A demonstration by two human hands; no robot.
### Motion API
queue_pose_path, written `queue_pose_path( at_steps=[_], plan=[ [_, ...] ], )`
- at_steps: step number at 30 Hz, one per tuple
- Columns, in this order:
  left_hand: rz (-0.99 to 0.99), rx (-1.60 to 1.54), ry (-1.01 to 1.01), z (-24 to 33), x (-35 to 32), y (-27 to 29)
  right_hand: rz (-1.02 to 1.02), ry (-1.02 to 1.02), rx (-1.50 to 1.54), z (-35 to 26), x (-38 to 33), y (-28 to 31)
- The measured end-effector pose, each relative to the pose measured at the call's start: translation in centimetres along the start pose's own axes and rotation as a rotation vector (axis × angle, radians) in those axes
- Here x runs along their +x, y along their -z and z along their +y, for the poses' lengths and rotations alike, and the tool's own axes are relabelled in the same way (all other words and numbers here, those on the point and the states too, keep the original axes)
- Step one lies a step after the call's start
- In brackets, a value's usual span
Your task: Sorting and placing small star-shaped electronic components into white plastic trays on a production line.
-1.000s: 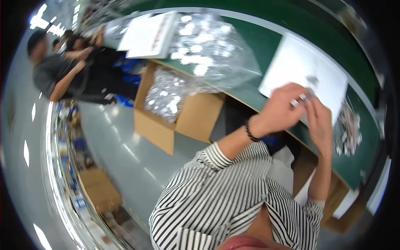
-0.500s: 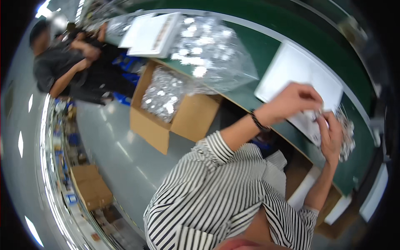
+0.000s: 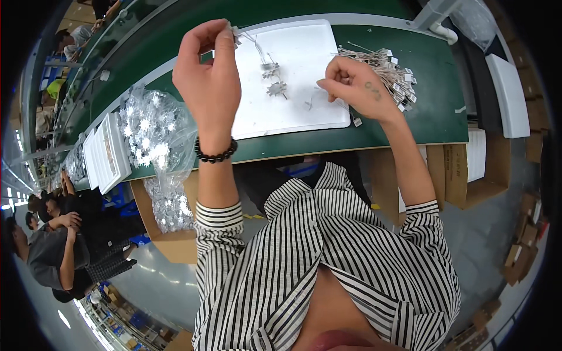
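Left grip (image 3: pixel 209 70) pinches a thin wire strand (image 3: pixel 257 50) hung with silver flakes above the white tray (image 3: pixel 293 117); right grip (image 3: pixel 354 85) nips another wire over the green worktop (image 3: pixel 433 111).

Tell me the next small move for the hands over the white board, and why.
Probably bring the right hand across to the silver snowflake pieces dangling on the thin string pinched by the raised left hand. They hang loose above the white board, and the right fingers are near but apart.

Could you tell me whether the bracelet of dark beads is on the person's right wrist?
No, the bracelet of dark beads sits on the wrist below the left hand, while the right hand has a bare wrist.
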State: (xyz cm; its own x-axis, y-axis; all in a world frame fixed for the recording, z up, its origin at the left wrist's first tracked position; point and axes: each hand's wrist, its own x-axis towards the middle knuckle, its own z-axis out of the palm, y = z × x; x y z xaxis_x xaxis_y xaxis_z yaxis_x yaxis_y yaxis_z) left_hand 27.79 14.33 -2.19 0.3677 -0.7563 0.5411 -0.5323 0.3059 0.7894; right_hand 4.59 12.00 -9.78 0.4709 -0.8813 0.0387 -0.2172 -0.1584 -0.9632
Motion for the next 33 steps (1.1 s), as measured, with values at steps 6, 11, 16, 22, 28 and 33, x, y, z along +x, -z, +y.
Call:
queue_pose_path(
  at_steps=[6,11,16,22,28,33],
  plan=[
    [-0.29,0.154,0.07,-0.7,0.7,0.8,0.1,0.028,0.037,-3.4,1.9,-1.7],
    [-0.317,0.111,0.082,-0.6,1.3,1.2,0.002,0.205,-0.086,-3.7,6.6,-5.0],
    [-0.287,0.133,0.13,-0.5,1.4,2.8,-0.006,0.231,-0.268,-3.2,6.0,-5.4],
    [-0.424,0.129,0.123,-0.3,2.3,3.1,-0.052,0.151,-0.251,-7.0,6.5,-5.1],
    [-0.275,0.006,0.103,-2.6,2.9,2.9,-0.033,0.267,-0.345,-2.6,7.3,-3.7],
    [0.018,0.136,0.045,-5.3,-3.1,4.6,-0.01,0.01,-0.346,-4.1,6.3,-3.1]
  ],
)
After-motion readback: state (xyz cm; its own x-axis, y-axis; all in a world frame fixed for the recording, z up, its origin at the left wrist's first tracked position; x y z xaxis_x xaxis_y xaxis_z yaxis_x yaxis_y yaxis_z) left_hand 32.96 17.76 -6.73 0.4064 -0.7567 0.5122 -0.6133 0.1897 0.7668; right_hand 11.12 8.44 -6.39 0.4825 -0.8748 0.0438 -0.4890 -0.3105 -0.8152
